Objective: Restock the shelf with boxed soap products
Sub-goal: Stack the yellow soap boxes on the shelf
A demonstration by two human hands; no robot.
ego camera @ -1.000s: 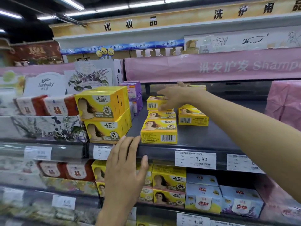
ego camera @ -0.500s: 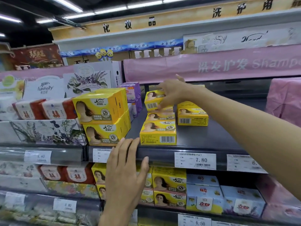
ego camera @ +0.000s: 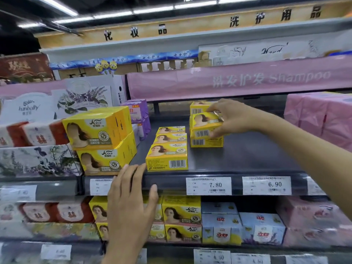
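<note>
My right hand (ego camera: 231, 117) reaches over the dark grey shelf (ego camera: 238, 159) and grips a yellow soap box (ego camera: 204, 120), tilted, on top of a yellow box (ego camera: 206, 139) that lies on the shelf. Another yellow box (ego camera: 199, 107) stands behind them. To the left runs a row of flat yellow soap boxes (ego camera: 167, 155), front to back. Two bigger yellow packs (ego camera: 99, 140) are stacked at the shelf's left end. My left hand (ego camera: 131, 199) rests with straight fingers on the shelf's front rail, holding nothing.
Price tags (ego camera: 208, 185) line the front rail. Purple packs (ego camera: 136, 113) sit behind the yellow stack. Pink wrapped packs (ego camera: 320, 119) stand at the right. The shelf below holds yellow boxes (ego camera: 182, 220) and blue and white boxes (ego camera: 242, 227). A pink shampoo banner (ego camera: 238, 79) hangs overhead.
My right hand lifted a yellow box from the back of the middle row and carried it right, onto the right-hand box. My left hand stayed on the rail.
</note>
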